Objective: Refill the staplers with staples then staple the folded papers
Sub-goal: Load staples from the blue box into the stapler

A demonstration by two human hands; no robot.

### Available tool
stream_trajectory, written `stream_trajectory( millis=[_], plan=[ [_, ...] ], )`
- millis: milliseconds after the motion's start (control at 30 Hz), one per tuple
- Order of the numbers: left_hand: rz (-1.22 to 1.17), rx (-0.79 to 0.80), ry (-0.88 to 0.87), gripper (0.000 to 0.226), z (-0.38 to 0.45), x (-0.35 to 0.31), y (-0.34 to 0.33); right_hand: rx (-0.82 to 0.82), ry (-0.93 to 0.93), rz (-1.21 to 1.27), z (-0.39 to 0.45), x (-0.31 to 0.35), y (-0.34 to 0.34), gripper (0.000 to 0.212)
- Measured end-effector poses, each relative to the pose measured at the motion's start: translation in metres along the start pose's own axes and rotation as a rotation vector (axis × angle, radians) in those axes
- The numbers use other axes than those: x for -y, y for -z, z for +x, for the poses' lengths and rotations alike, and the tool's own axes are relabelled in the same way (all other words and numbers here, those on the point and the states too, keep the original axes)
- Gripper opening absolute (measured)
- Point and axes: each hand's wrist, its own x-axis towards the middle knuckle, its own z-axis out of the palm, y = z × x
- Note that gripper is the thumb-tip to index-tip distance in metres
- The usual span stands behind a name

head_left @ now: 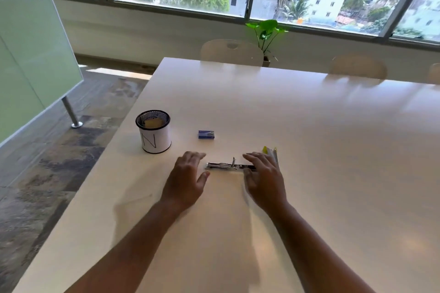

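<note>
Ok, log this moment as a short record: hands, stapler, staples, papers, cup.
left hand: open, palm down, beside the stapler's left end, holding nothing
right hand: open, fingers over the stapler's right end; grip unclear
stapler: lying opened out flat on the table, between the hands
staple box: blue, closed, behind the stapler
folded papers: partly hidden behind the right hand, yellow edge showing
mesh cup: marked N, far left

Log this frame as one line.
stapler: open on table | left hand: open beside it | right hand: open over its end | staple box: untouched
</note>
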Motion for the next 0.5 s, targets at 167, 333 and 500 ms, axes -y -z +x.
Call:
stream_trajectory(
  millis=[167,333,500],
  plan=[
    [0.129,-0.028,0.027,0.042,0.009,0.000,-0.025,0.075,0.020,-0.021,0.000,-0.002,0.002,0.029],
    [0.103,-0.090,-0.013,0.015,0.002,0.002,-0.024,0.095,0.001,-0.033,-0.006,0.000,0.005,0.026],
    [0.012,-0.125,-0.089,0.016,-0.024,-0.009,-0.012,0.105,0.022,0.015,-0.029,-0.001,0.016,0.026]
  ],
)
